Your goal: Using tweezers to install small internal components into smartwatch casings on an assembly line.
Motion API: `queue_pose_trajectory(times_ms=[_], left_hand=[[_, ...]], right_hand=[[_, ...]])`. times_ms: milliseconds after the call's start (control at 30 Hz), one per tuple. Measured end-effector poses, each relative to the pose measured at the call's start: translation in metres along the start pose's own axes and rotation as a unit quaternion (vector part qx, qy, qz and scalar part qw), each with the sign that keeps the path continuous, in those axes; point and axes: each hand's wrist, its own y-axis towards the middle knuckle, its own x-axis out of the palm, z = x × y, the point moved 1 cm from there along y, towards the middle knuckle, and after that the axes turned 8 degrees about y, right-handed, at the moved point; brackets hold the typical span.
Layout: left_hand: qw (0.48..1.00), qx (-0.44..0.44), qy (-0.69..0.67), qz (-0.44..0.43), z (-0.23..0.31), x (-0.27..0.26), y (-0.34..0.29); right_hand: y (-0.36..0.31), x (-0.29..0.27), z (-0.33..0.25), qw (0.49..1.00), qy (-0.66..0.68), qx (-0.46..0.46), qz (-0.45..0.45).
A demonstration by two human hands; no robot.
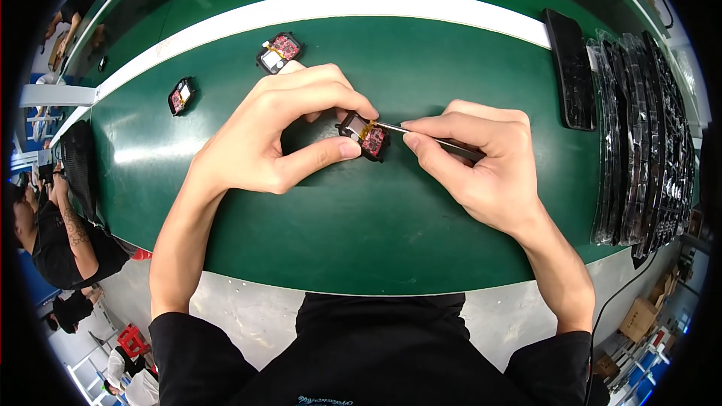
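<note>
Between the thumb and fingertips of my left hand (274,124) is a small black device housing (371,147), like an open watch case. A red circuit board, a silvery block and a strip of amber flex cable show inside it. My right hand (481,154) grips slim metal tweezers (451,146) like a pen. Their pointed tip reaches the upper edge of the housing, by the amber cable and close to my left index fingertip. Whether the tip touches the cable, I cannot tell.
Two similar open housings, one nearer (280,51) and one farther left (180,96), lie on the green table (323,233). At the right stand a black phone-like slab (569,68) and several stacked black trays in clear plastic (639,143). A white bar (338,4) crosses behind. A person (68,233) sits at left.
</note>
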Motion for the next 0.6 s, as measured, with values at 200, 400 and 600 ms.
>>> queue_pose_trajectory(times_ms=[200, 400, 600], left_hand=[[1.000, -0.013, -0.004, -0.006, -0.0007, -0.0001, 0.0006], [1.000, 0.012, 0.018, 0.003, 0.0004, 0.0002, 0.0008], [1.000, 0.016, 0.020, 0.002, 0.0002, 0.0010, 0.0007]], right_hand=[[-0.0009, 0.0009, 0.0010, 1.000, -0.015, -0.007, 0.007], [-0.0027, 0.0033, 0.0022, 1.000, -0.007, 0.005, 0.007], [-0.0029, 0.0020, 0.0005, 1.000, -0.016, -0.003, 0.020]])
